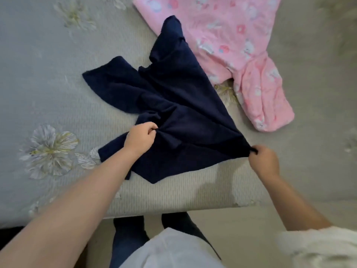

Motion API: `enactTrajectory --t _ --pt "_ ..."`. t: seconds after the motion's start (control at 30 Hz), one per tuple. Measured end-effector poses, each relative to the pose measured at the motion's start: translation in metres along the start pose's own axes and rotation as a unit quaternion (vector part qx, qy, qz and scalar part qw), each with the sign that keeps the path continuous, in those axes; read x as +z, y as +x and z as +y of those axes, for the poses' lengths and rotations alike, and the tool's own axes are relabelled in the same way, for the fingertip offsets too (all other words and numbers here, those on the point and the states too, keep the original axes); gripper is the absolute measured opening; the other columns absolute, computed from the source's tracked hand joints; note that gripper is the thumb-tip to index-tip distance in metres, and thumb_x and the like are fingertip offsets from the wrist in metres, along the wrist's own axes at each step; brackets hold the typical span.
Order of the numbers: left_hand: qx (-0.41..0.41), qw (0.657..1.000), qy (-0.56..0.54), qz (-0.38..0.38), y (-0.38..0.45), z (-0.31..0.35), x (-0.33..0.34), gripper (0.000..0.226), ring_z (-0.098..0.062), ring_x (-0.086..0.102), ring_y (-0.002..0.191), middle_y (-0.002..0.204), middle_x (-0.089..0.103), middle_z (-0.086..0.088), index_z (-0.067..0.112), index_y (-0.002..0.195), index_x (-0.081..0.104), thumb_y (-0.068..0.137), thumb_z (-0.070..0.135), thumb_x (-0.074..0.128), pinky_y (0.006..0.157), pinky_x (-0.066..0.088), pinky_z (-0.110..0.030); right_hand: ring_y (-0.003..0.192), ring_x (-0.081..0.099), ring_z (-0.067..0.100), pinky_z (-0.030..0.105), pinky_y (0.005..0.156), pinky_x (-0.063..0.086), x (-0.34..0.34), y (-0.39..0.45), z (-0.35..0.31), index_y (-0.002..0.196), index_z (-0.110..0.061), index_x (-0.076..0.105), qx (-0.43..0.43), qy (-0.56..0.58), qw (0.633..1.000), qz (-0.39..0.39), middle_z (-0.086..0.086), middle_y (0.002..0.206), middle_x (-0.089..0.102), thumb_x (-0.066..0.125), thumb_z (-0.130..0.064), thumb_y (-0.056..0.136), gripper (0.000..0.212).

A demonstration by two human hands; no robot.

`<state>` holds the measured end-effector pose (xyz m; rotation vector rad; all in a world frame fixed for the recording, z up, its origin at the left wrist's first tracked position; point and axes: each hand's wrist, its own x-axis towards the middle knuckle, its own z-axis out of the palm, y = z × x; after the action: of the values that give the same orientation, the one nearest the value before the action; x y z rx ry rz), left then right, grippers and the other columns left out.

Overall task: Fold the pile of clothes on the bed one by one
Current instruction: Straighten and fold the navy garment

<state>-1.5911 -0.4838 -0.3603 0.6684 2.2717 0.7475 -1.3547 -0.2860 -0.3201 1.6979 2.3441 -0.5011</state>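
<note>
On the bed, crumpled navy garment lies unfolded.

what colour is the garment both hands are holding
Dark navy blue, plain with no print; the garment shows clearly in the head view.

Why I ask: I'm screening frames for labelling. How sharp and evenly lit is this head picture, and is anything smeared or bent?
Head view: soft, even light, no glare; the dark blue garment is near black, so its folds barely show. The right hand casts a faint shadow on the bed. The white sleeve at lower right is smeared. Wide-angle bending stretches the forearms; the pink garment is slightly soft.
</note>
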Motion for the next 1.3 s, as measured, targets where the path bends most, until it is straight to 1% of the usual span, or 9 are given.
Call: enactTrajectory --t 0.1,0.3,0.47,0.57,0.67,0.9,1.03,1.1,1.3 --pt "0.029 0.989 -0.144 0.022 -0.006 0.033 0.006 0.018 -0.009 0.056 0.065 0.074 0.057 0.000 0.009 0.096 0.055 0.092 -0.001 0.041 0.074 0.048 -0.030 0.085 0.056 0.038 0.032 0.063 0.034 -0.004 0.020 0.012 0.100 0.005 0.064 0.032 0.045 0.998 0.027 0.026 0.095 0.063 0.044 0.000 0.084 0.026" --pt "0.164 0.939 -0.172 0.247 0.015 0.099 -0.053 0.018 0.020 0.048 0.069 0.077 0.049 0.019 0.013 0.099 0.054 0.089 0.005 0.041 0.067 0.035 0.001 0.099 0.052 0.038 0.040 0.076 0.040 -0.004 0.026 -0.025 0.105 0.003 0.061 -0.113 0.018 0.993 0.027 0.023 0.104 0.058 0.051 -0.001 0.080 0.027" --pt "0.104 0.941 -0.077 0.313 0.034 0.088 -0.081 0.020 -0.008 0.053 0.085 0.095 0.061 -0.009 -0.005 0.105 0.055 0.092 0.002 0.043 0.068 0.032 -0.006 0.089 0.058 0.037 0.035 0.065 0.035 0.009 0.034 -0.062 0.087 -0.001 0.059 -0.182 0.034 0.982 -0.035 0.020 0.093 0.063 0.050 -0.016 0.090 0.018" --pt "-0.031 0.975 -0.120 0.183 0.032 0.053 -0.064 0.035 -0.024 0.045 0.124 0.134 0.046 -0.016 0.000 0.127 0.041 0.094 0.008 0.045 0.093 0.032 -0.015 0.093 0.059 0.037 0.035 0.070 0.041 0.006 0.049 -0.061 0.095 -0.002 0.064 -0.132 0.126 0.980 -0.078 0.020 0.095 0.066 0.049 -0.007 0.088 0.018" --pt "-0.089 0.993 -0.054 0.057 0.022 0.026 -0.030 0.049 -0.025 0.038 0.130 0.142 0.037 -0.014 0.008 0.138 0.032 0.092 0.011 0.049 0.103 0.032 -0.031 0.096 0.058 0.036 0.033 0.073 0.043 0.000 0.063 -0.043 0.105 -0.007 0.066 -0.105 0.060 0.990 -0.076 0.020 0.101 0.066 0.046 -0.002 0.084 0.029" --pt "-0.116 0.991 -0.021 0.070 0.011 0.006 0.014 0.050 -0.026 0.042 0.125 0.139 0.042 -0.011 0.008 0.137 0.033 0.091 0.011 0.051 0.099 0.035 -0.033 0.096 0.056 0.037 0.037 0.080 0.044 -0.018 0.070 -0.007 0.106 -0.001 0.056 0.013 -0.087 0.993 -0.078 0.022 0.104 0.060 0.049 0.000 0.080 0.027" --pt "-0.096 0.992 -0.038 0.067 0.018 0.009 0.021 0.045 -0.024 0.042 0.126 0.139 0.043 -0.011 0.008 0.136 0.036 0.092 0.009 0.048 0.100 0.034 -0.030 0.119 0.043 0.036 0.047 0.100 0.030 -0.001 0.061 -0.028 0.136 -0.006 0.036 -0.221 -0.181 0.958 -0.022 0.018 0.132 0.044 0.061 -0.005 0.073 0.069" --pt "-0.096 0.994 -0.032 0.052 0.016 0.007 0.025 0.044 -0.023 0.042 0.126 0.139 0.044 -0.010 0.009 0.136 0.037 0.093 0.011 0.046 0.100 0.033 -0.029 0.124 0.042 0.035 0.053 0.104 0.025 0.019 0.058 -0.054 0.136 -0.008 0.041 -0.348 -0.162 0.923 0.008 0.018 0.135 0.044 0.070 -0.009 0.071 0.071" --pt "-0.045 0.998 0.033 -0.016 -0.015 -0.013 0.026 0.044 -0.018 0.047 0.120 0.129 0.053 -0.001 0.013 0.129 0.048 0.091 0.034 0.053 0.097 0.034 -0.029 0.108 0.049 0.025 0.035 0.094 0.025 0.054 0.066 -0.108 0.117 -0.018 0.058 -0.335 -0.204 0.919 -0.031 0.003 0.112 0.057 0.044 -0.017 0.091 0.030"
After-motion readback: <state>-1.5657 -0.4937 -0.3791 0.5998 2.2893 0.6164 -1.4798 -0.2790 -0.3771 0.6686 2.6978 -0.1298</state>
